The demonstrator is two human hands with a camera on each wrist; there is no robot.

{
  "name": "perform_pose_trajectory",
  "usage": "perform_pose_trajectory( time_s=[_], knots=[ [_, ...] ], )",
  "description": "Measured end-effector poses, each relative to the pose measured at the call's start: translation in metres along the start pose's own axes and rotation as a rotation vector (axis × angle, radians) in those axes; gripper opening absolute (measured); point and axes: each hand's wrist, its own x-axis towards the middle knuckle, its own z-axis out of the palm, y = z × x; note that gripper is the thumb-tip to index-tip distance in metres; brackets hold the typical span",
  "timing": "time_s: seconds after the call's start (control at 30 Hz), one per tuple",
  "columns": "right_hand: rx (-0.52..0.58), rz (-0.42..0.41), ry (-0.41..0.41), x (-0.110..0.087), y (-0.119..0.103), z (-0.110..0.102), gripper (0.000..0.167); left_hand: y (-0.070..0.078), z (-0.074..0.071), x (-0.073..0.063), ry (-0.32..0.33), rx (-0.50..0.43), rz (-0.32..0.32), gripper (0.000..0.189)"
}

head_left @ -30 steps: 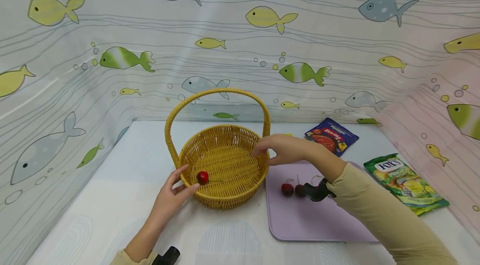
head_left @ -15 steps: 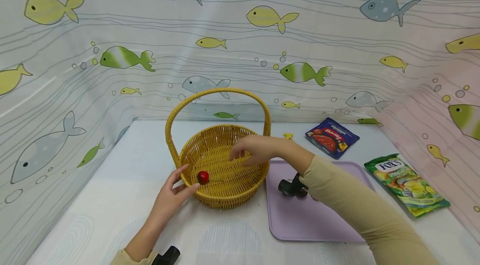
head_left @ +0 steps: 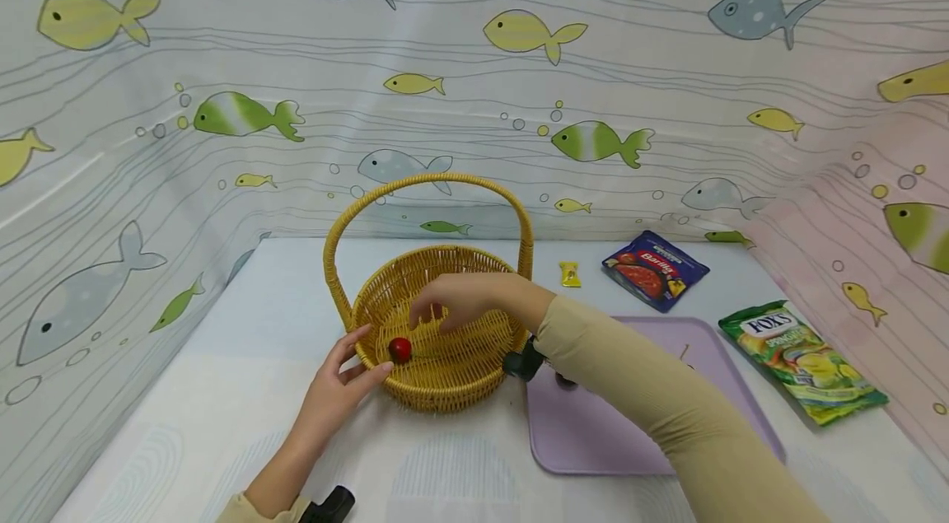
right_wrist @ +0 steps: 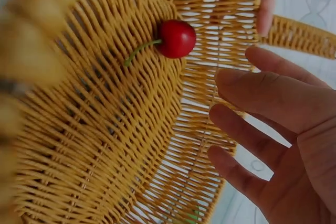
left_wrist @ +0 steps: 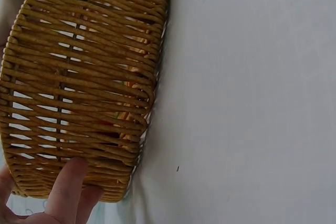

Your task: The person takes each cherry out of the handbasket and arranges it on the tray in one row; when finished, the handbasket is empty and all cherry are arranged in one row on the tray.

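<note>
A yellow wicker basket (head_left: 452, 391) with a tall arched handle stands on the table. One red cherry (head_left: 400, 350) lies inside it, near the left front wall; its green stem shows in the right wrist view. My left hand (head_left: 343, 383) rests against the basket's left front rim, its fingers touching the outer weave in the left wrist view. Over the basket's middle hovers my right hand (head_left: 474, 298), fingers loosely bent, holding nothing. The right wrist view shows the right hand's fingertips (right_wrist: 223, 113) apart from the cherry (right_wrist: 177, 39).
Right of the basket lies a lilac tray (head_left: 593, 445); my right forearm hides most of its cherries, though one dark cherry (head_left: 566, 381) peeks out. Behind are a small yellow packet (head_left: 569, 274) and a blue Barilla pouch (head_left: 656, 271). A green Fox's bag (head_left: 802, 362) lies far right.
My right hand has moved left from the basket's right rim to above its middle, nearer the cherry. My left hand, the basket and the cherry in it have stayed put.
</note>
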Motion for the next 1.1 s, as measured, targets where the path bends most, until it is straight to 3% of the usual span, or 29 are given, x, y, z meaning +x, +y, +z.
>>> perform_pose_trajectory(
  time_s=[0.6, 0.87, 1.1],
  knots=[
    [0.005, -0.031, -0.221, 0.054, 0.005, 0.005, 0.042, -0.001, -0.001, -0.001, -0.004, -0.013, -0.001, 0.068],
    [-0.019, 0.070, -0.282, 0.062, 0.009, 0.012, 0.045, 0.000, -0.001, 0.000, 0.003, -0.009, -0.003, 0.067],
    [-0.063, 0.175, -0.284, 0.057, 0.011, 0.009, 0.042, -0.001, 0.000, 0.001, 0.003, -0.017, 0.002, 0.068]
  ],
)
